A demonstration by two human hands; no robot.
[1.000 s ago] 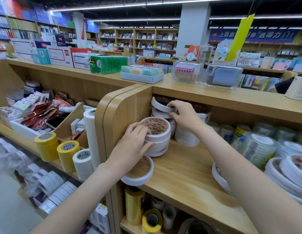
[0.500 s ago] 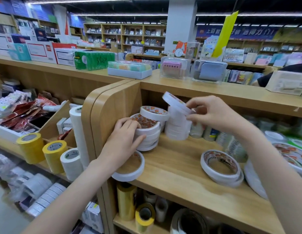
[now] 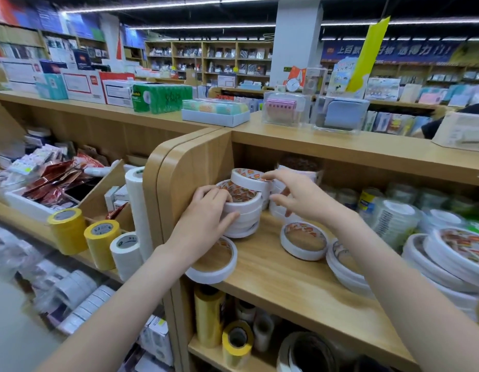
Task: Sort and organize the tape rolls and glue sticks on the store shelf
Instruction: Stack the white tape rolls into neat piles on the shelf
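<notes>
Head view shows the left hand [image 3: 206, 218] curled around the near stack of white tape rolls [image 3: 241, 210] at the left end of the wooden shelf [image 3: 273, 275], fingers wrapped on its side, apparently to steady it against the curved end panel [image 3: 190, 167]. The right hand [image 3: 297, 196] reaches over a second stack [image 3: 276, 189] just behind, fingertips on a tilted top roll [image 3: 250, 176]; whether it pinches or only touches that roll cannot be told. The likely aim is to square the two stacks. A single roll [image 3: 214, 260] lies flat at the shelf's near-left edge, partly overhanging; another loose roll [image 3: 304, 241] lies to the right. Larger rolls [image 3: 453, 251] crowd the far right. Yellow tapes [image 3: 68, 229] stand on the lower left shelf. No glue sticks can be identified. Store aisles recede beyond
</notes>
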